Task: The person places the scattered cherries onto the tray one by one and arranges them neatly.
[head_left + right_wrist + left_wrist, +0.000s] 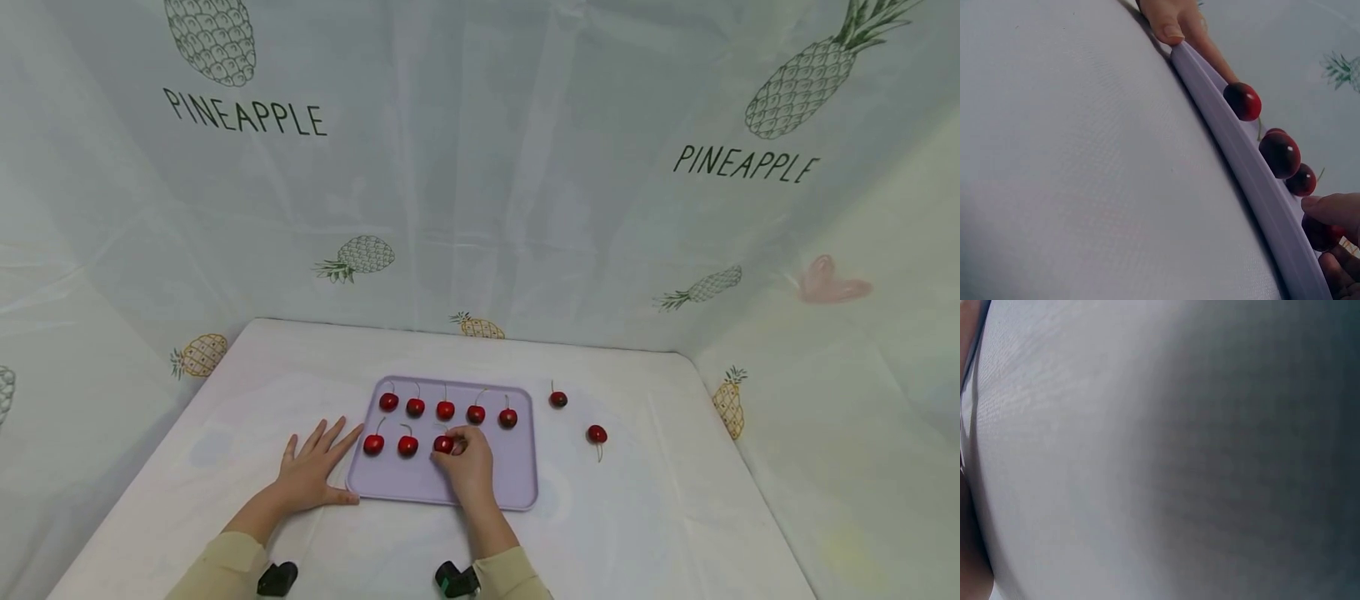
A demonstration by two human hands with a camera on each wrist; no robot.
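Note:
On a lilac tray (412, 483) dark red cherries with stems lie in two rows. The back row holds several, among them a cherry (446, 410) in its middle. In the front row two cherries lie at the left, one of them the cherry (407, 446). To their right my right hand (472, 467) pinches another cherry (443, 444) between thumb and fingers, at the tray surface; the right wrist view also shows this cherry (1319, 234). My left hand (311, 475) lies with spread fingers at the tray's left edge, thumb and a fingertip touching the rim.
To the right of the tray, a cherry (558, 399) and a second cherry (597, 434) lie on the white tablecloth (645, 517). A pineapple-printed curtain (480, 183) hangs behind and beside the table. Mostly blurred pale cloth (1072, 450) fills the left wrist view.

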